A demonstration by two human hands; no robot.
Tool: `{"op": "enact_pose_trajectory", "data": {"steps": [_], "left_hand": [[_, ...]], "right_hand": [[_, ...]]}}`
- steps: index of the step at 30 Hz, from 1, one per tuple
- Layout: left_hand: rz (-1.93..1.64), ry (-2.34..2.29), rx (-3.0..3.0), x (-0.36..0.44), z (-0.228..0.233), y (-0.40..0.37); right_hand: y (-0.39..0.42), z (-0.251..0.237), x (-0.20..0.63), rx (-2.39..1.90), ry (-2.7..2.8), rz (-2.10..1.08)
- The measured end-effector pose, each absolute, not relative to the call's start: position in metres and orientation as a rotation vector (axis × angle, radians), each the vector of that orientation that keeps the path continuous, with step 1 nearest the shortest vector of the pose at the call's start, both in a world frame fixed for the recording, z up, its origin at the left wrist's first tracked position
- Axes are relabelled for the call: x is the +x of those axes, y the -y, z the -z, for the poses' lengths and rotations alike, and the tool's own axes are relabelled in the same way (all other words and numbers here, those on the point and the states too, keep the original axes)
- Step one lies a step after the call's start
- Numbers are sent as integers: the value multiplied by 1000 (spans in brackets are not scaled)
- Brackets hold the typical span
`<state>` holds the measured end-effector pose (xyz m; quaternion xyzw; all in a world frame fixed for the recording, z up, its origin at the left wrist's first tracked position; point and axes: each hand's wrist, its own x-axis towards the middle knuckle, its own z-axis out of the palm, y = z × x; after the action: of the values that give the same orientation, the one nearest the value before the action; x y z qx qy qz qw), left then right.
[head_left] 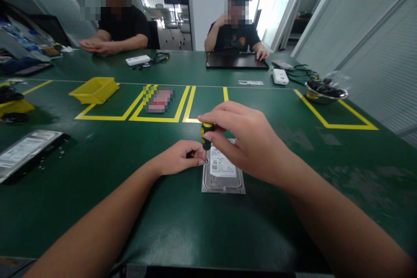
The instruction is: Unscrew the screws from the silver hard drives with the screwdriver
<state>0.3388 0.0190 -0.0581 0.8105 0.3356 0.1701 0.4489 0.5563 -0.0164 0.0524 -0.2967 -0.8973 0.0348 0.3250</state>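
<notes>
A silver hard drive (pixel 224 183) with a white label lies flat on the green table in front of me. My right hand (pixel 249 132) is closed round the black and yellow handle of a short screwdriver (pixel 207 134), held upright over the drive's left edge. Its shaft points down at that edge; where exactly the tip rests is hard to see. My left hand (pixel 179 156) lies on the table at the drive's left side, with thumb and curled fingers closed at its edge beside the screwdriver. Part of the drive's far right side is hidden behind my right hand.
At left lies a larger label-covered device (pixel 31 152) with small loose bits beside it. Farther back are a yellow bin (pixel 95 90), a blurred pink item (pixel 159 101) and a metal bowl of black parts (pixel 326 93). Two people sit opposite, one touching a dark panel (pixel 237 60).
</notes>
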Motion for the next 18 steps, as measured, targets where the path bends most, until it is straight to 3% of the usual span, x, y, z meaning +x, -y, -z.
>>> {"op": "enact_pose_trajectory", "data": {"steps": [7,18], "left_hand": [[-396,-831,2017,337,60,-19],[-409,-860,2057,338,57,-19]], "right_hand": [[17,-42,550,-982,2236,65],[18,-46,549,-798,2314,-125]]}}
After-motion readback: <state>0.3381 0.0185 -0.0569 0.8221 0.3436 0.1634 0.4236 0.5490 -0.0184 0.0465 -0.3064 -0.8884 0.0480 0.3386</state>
